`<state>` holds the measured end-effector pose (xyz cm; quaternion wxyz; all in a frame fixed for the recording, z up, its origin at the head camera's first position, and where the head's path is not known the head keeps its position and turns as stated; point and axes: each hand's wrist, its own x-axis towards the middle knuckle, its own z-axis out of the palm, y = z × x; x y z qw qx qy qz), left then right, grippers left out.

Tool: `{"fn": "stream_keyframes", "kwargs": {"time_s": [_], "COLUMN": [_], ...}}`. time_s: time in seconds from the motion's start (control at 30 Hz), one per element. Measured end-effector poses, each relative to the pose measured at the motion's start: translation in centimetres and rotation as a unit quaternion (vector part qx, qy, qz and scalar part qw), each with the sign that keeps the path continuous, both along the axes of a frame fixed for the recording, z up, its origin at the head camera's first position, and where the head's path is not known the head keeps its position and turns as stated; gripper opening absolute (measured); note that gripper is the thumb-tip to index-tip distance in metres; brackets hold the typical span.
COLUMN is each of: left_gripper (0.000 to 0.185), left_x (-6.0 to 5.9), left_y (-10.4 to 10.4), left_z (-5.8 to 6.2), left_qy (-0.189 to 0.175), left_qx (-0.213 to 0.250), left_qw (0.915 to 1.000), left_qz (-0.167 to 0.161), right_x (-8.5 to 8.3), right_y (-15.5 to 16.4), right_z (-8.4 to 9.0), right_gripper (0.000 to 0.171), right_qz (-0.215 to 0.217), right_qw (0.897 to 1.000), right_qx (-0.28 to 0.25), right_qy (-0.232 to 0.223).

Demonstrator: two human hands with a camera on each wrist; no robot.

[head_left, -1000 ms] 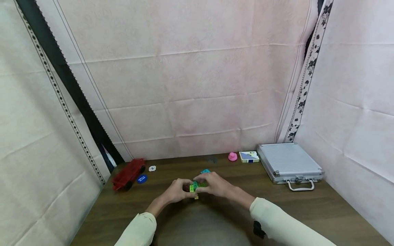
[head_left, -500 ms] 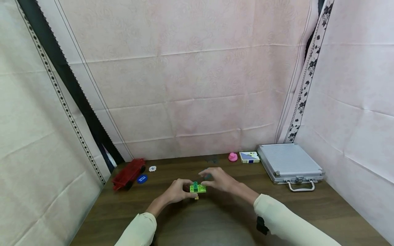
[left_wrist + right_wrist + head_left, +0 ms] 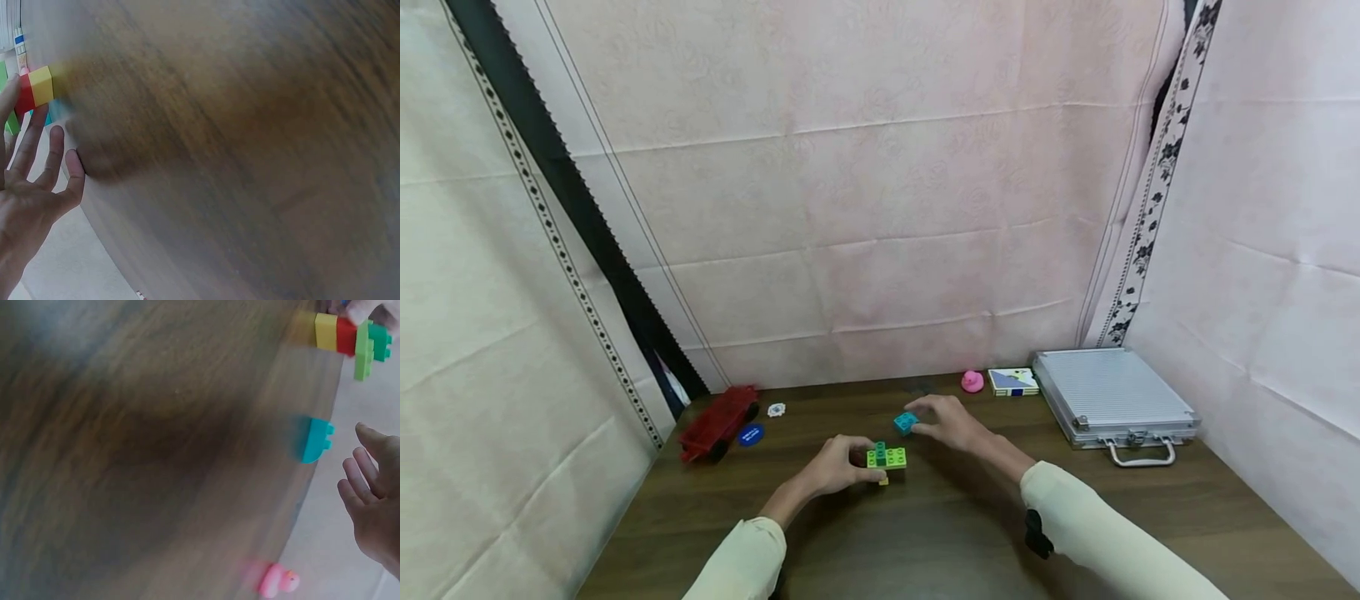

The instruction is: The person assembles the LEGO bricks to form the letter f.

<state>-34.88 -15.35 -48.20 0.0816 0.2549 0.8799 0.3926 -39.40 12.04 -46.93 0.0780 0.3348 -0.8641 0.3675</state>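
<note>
I see the wooden tabletop (image 3: 925,533) carrying everything. Largest on it is a silver case (image 3: 1112,398), closed, at the far right corner, handle toward the near edge. At the far left corner sits a red toy wagon (image 3: 717,422), with a blue disc (image 3: 750,435) and a small white token (image 3: 776,409) just beside it. Along the far edge lie a small picture card (image 3: 1012,381) and a pink toy duck (image 3: 972,382), side by side next to the case.

Mid-table, my left hand (image 3: 838,467) pinches the block stack (image 3: 886,457), a green plate with a darker green block on top and red and yellow blocks below, standing on the tabletop. My right hand (image 3: 951,421) has relaxed, nearly straight fingers reaching the teal block (image 3: 906,422), which lies just beyond the stack; it grips nothing, and the wrist view shows a gap.
</note>
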Motion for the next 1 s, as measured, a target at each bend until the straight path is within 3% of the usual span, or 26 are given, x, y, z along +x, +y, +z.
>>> {"fn": "stream_keyframes", "kwargs": {"time_s": [0.47, 0.63, 1.0], "left_gripper": [0.047, 0.048, 0.043], "left_x": [-0.2, -0.1, -0.1], "left_y": [0.7, 0.7, 0.0], "left_z": [0.4, 0.5, 0.2], "left_qy": [-0.001, -0.003, -0.006], "left_qx": [0.003, 0.004, -0.004], "left_qw": [1.0000, 1.0000, 1.0000], "left_qz": [-0.005, -0.006, 0.004], "right_x": [-2.9, -3.1, -2.0], "right_y": [0.2, 0.0, 0.5], "right_z": [-1.8, -2.0, -2.5], "right_gripper": [0.039, 0.041, 0.039], "right_qz": [-0.014, -0.012, -0.007], "right_qw": [0.999, 0.998, 0.993], "right_qx": [0.031, 0.059, 0.114], "right_qy": [0.007, -0.013, 0.001]}}
